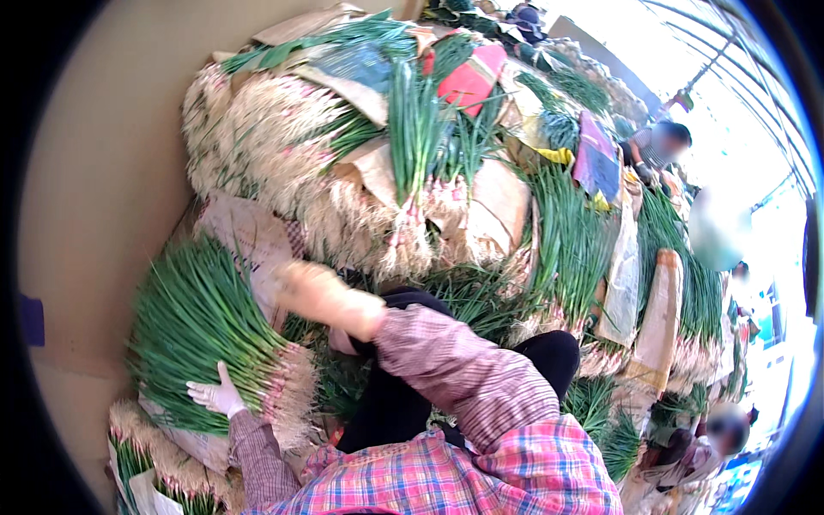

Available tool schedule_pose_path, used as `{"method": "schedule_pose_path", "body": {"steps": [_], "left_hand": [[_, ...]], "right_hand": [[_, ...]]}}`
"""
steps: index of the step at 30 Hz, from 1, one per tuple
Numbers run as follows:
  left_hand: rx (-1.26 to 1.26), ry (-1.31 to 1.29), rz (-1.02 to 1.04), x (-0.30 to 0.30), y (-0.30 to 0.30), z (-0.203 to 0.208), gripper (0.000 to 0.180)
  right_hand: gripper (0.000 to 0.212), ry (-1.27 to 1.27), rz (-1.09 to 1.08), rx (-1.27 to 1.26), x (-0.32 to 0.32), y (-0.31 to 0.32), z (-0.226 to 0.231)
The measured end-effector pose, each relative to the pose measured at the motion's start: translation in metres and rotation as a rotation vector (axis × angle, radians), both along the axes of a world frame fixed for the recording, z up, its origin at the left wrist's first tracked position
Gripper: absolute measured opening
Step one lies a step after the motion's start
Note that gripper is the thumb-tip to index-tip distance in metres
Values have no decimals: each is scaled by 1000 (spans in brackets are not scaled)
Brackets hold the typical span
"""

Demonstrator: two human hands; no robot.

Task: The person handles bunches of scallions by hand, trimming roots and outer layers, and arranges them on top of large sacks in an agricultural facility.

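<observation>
My left hand (216, 394), in a white glove, lies spread on a big heap of spring onions (202, 318) at the left. Their green leaves point to the upper left, and their pinkish bulbs and pale roots (287, 386) face right. Across my lap reaches my right hand (313, 290), in a tan glove, near the heap's upper right edge. Motion smears its fingers, so what it holds, if anything, does not show. Beneath the heap, a whitish sack (253, 232) shows at the upper edge.
Ahead rises a tall stack of spring onions (266, 129), roots outward, partly draped with sacks (472, 77). A beige wall (103, 172) bounds the left. More onion bunches (558, 240) line the right, where other people (661, 146) work. Cut greens (463, 296) lie before my knees.
</observation>
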State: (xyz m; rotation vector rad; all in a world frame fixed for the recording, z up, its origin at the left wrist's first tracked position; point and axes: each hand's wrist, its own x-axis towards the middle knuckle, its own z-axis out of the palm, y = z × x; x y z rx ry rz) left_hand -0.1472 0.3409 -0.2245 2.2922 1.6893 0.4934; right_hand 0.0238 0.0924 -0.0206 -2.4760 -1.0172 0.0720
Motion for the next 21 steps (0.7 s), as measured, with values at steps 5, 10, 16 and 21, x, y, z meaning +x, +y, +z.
{"method": "schedule_pose_path", "body": {"steps": [5, 10, 16, 21], "left_hand": [[5, -552, -664, 21, -41, 43, 53], [-803, -676, -1123, 115, -146, 115, 32], [-1252, -332, -1279, 230, -268, 97, 30], [-1162, -284, -1303, 264, -286, 88, 31]], "right_hand": [[17, 343, -621, 755, 25, -156, 58], [20, 217, -925, 636, 61, -205, -16], [18, 273, -865, 687, 66, -200, -24], [29, 264, -961, 678, 94, -184, -29]]}}
